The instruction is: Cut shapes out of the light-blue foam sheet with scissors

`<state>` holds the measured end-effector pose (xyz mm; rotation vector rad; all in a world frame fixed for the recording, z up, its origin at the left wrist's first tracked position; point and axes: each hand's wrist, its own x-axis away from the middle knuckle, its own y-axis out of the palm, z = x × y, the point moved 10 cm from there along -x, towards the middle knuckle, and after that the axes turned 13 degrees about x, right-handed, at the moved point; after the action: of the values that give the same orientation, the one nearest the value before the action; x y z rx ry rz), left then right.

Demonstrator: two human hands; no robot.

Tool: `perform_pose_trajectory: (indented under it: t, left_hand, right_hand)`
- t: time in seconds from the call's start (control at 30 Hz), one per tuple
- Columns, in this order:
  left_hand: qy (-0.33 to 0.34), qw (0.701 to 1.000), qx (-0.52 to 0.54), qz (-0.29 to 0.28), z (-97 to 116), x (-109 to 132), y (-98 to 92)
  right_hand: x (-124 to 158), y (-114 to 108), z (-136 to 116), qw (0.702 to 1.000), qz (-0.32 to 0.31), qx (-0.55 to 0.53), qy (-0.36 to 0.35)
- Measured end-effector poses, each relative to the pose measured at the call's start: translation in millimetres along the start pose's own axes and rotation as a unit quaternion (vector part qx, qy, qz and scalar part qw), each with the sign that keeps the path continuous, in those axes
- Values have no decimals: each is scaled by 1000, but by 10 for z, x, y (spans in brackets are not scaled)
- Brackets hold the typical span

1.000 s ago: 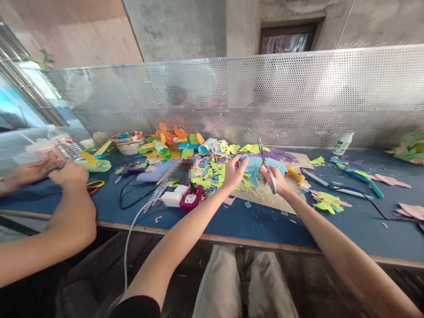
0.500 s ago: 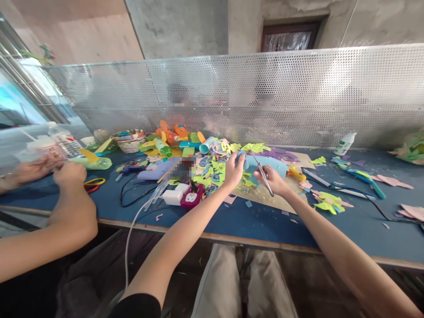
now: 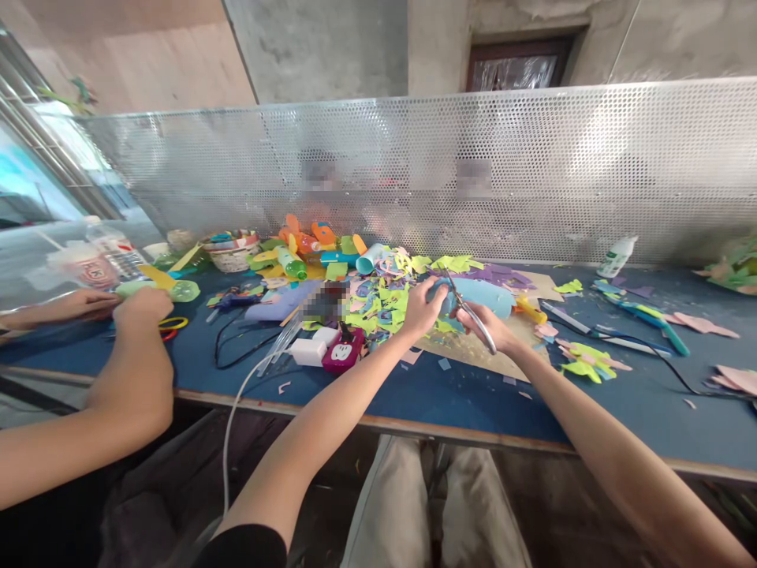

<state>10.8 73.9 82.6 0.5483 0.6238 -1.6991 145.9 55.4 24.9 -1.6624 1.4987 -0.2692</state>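
Note:
My left hand [image 3: 424,308] pinches a piece of blue paper [image 3: 445,293], fingers closed around its near edge. In my right hand [image 3: 486,325] is a pair of metal scissors [image 3: 462,304], its blades pointing up and left beside the blue paper. The fingers of that hand are closed on the scissor handles. Behind the scissors lies a larger curved light blue sheet [image 3: 490,295]. Yellow-green paper scraps [image 3: 387,312] are heaped left of my hands, and brown cardboard [image 3: 473,351] lies beneath them.
A magenta power adapter [image 3: 344,350] with white plugs sits left of my forearm. Further left, a co-worker's hands [image 3: 139,308] hold a green bottle with yellow pieces. Right of me lie a black cable [image 3: 656,356] and a white glue bottle [image 3: 617,257]. A perforated metal screen [image 3: 532,173] stands behind.
The scissors have turned in my right hand, and their handle loop now shows more. My left hand and the blue paper have shifted slightly right and down. The co-worker's hands have moved along the bottle.

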Motion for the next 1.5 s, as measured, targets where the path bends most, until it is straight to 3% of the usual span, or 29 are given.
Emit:
perform_pose_trajectory:
  t: [0.33, 1.5]
  left_hand:
    - [18, 999, 2, -29, 68, 23, 57]
    - [-22, 999, 39, -11, -40, 25, 54]
  right_hand:
    - [5, 21, -23, 1000, -10, 10, -7]
    - [18, 66, -19, 999, -23, -34, 23]
